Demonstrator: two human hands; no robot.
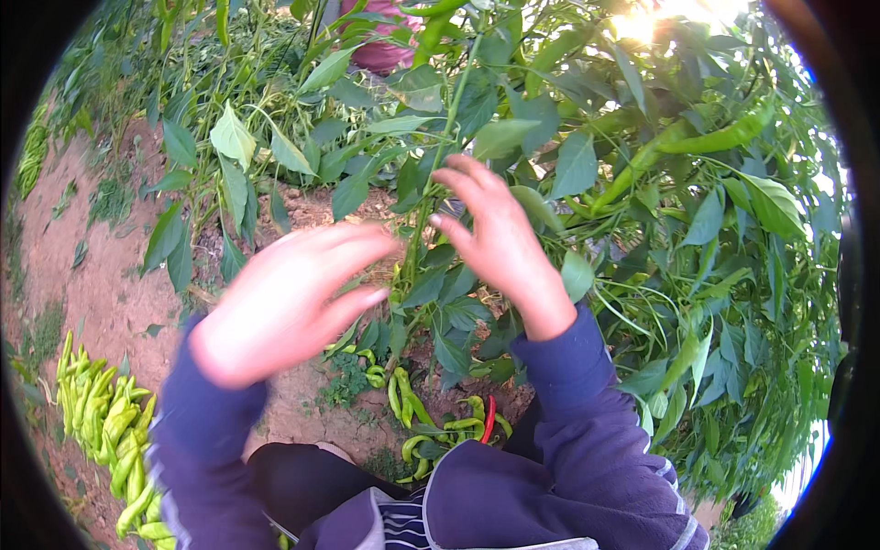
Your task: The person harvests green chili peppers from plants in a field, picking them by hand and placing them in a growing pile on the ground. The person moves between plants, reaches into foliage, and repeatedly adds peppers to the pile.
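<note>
My left hand [295, 295], blurred, is held in the air left of a green pepper plant's stem [414, 251]. Its thumb stands apart from the fingers, and nothing shows in it. On the stem's other side, my right hand [498, 237] has bent fingers and a gap between thumb and forefinger. Its fingertips are close to the stem; whether they touch it I cannot tell. Long green peppers [722, 134] hang among the leaves to the right. Below my hands, several picked green peppers [405, 399] and one red pepper [489, 419] lie on the soil.
A long heap of green peppers [110, 426] lies on bare soil [96, 275] at the left, with another heap [31, 155] farther back. Dense pepper foliage [687, 275] fills the right side. Behind the plants, pink clothing [381, 41] shows partly. Low sun glares at upper right.
</note>
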